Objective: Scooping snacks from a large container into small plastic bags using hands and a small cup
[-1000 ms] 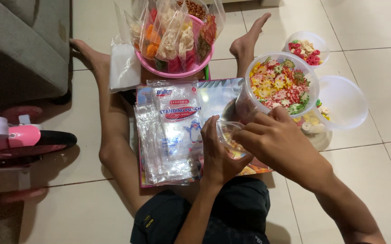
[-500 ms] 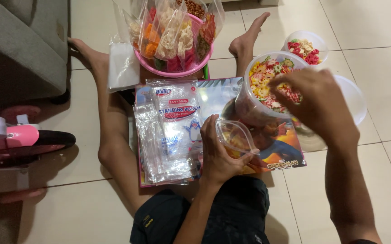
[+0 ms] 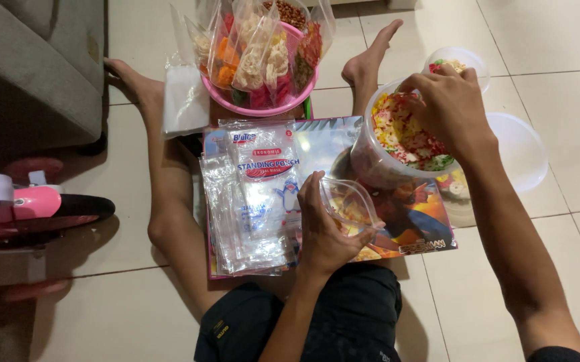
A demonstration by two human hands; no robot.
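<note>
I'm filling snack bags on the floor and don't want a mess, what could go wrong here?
The small clear plastic pouch is held open by the left hand alone, so pieces may miss it. The right hand digs in the clear tub of colourful crackers, which looks tilted and might tip onto the tiled floor.

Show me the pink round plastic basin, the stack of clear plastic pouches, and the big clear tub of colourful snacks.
Pink round plastic basin (image 3: 250,107): head view, front rim.
Stack of clear plastic pouches (image 3: 253,201): head view, top pouch's middle.
Big clear tub of colourful snacks (image 3: 370,157): head view, left wall.

Clear glossy plastic pouch (image 3: 347,201), tub (image 3: 387,157), stacked bags (image 3: 253,201); smooth glazed floor tiles (image 3: 558,40).
</note>
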